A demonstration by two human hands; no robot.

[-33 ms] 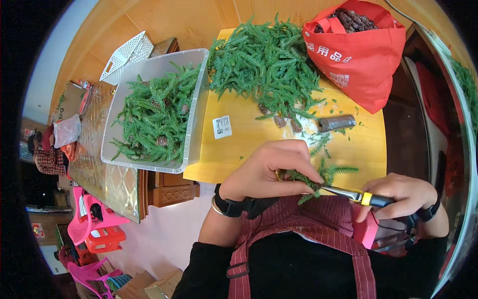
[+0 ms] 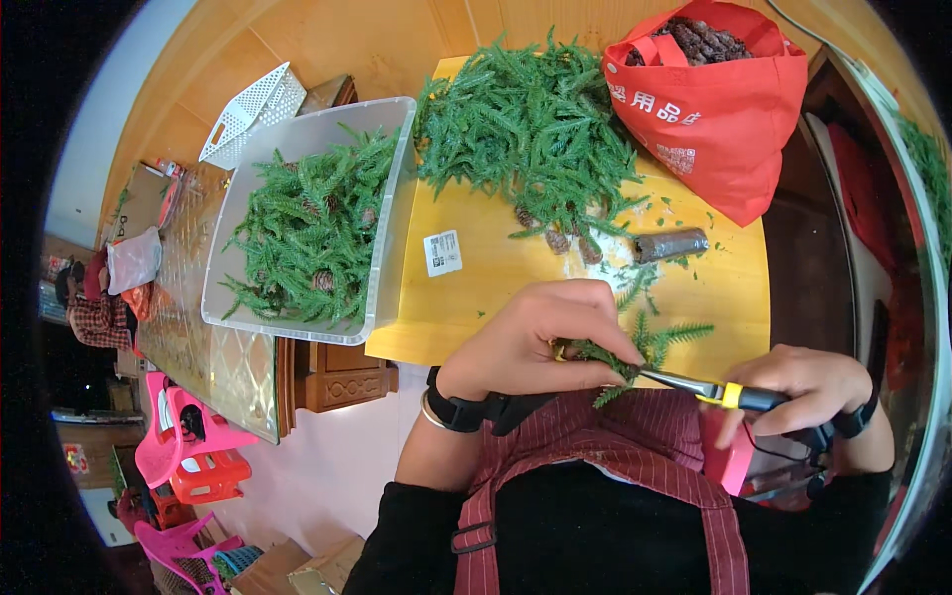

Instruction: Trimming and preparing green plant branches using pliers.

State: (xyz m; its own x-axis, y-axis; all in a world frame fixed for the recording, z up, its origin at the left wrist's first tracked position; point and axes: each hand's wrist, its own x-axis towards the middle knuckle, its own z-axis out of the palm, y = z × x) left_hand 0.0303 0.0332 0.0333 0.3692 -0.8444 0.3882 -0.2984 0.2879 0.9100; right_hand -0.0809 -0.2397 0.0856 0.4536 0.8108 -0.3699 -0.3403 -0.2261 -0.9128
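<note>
One green sprig (image 2: pixel 658 349) is being held at the near edge of the yellow table (image 2: pixel 446 317): the left hand (image 2: pixel 555 337) is pinching it and the right hand (image 2: pixel 808 387) is gripping pliers (image 2: pixel 710 390), their tips meeting the sprig. Greenery (image 2: pixel 288 233) with brown cones (image 2: pixel 322 281) is filling the clear bin (image 2: pixel 393 223), apparently finished; a large green heap (image 2: pixel 526 119) is lying on the table, seemingly unworked, so considerable work is probably remaining.

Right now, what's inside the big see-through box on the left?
Inside the clear plastic box are green needle sprigs, with a few brown pine cones peeking out among them. Whatever lies deeper down is covered by the sprigs, so I can't see it.
</note>
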